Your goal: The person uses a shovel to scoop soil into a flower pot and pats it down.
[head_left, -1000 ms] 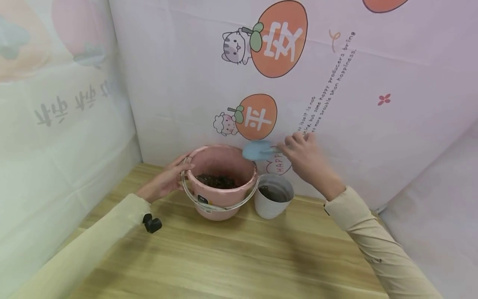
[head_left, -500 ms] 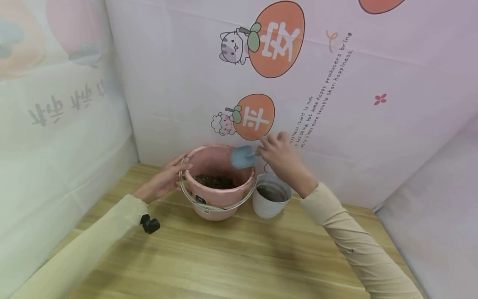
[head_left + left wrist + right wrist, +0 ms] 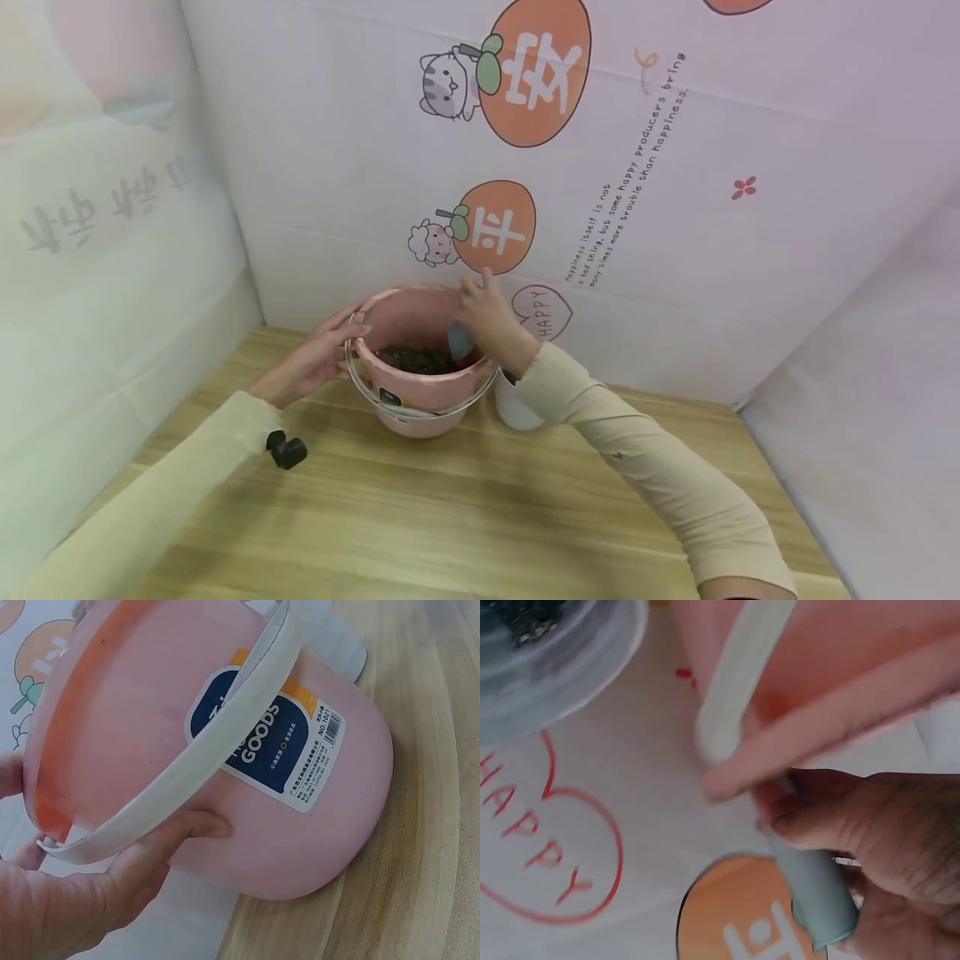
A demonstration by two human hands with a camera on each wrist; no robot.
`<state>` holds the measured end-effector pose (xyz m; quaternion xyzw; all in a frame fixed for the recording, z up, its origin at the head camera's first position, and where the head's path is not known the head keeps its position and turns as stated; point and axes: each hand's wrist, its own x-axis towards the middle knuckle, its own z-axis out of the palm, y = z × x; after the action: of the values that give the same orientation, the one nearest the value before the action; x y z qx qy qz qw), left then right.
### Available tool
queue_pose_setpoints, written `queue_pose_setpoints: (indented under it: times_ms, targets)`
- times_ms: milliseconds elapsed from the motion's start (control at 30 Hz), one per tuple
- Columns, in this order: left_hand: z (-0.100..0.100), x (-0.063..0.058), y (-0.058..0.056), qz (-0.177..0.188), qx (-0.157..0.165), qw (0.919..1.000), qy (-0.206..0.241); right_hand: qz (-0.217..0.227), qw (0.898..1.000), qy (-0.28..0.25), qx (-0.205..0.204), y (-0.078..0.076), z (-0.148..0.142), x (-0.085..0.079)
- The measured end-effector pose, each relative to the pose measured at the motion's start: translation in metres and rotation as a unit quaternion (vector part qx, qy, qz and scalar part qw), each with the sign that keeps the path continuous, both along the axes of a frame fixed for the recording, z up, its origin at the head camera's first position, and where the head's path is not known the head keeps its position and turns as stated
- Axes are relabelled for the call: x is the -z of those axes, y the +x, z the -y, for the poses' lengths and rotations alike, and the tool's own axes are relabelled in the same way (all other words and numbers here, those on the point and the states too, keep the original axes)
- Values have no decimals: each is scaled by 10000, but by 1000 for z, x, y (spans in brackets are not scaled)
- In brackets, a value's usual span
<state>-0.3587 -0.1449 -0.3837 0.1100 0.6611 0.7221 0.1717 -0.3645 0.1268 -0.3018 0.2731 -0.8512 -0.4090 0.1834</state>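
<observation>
- wood-grain worktop (image 3: 420, 508) nearest
- left hand (image 3: 317, 357) grips rim of pink bucket (image 3: 453, 393)
- white pot (image 3: 516, 410) just beside bucket, partly hidden
- right hand (image 3: 489, 312) holds trowel (image 3: 461, 340): light blue blade, grey-green handle
- trowel inside bucket, lower than earlier, blade now down at dark soil (image 3: 412, 360)
- long axis steep, blade pointing down

Soft, even light fills the head view, with faint shadows on the table (image 3: 420, 517) and haze over the left wall (image 3: 127, 225). The left wrist view renders the label (image 3: 289, 754) crisply; the right wrist view blurs the bucket (image 3: 870, 660).
</observation>
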Motion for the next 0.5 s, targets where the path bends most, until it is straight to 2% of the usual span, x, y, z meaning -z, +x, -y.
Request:
queue_pose_setpoints:
  times_ms: [100, 200, 500]
  targets:
    - [1, 0, 0, 38, -11, 10000, 43, 509, 9977, 140, 434, -5, 13, 9]
    - [0, 1, 0, 34, -1, 10000, 45, 827, 9948, 158, 564, -8, 19, 16]
    - [2, 0, 2, 29, -57, 10000, 24, 498, 9986, -196, -47, -11, 18, 18]
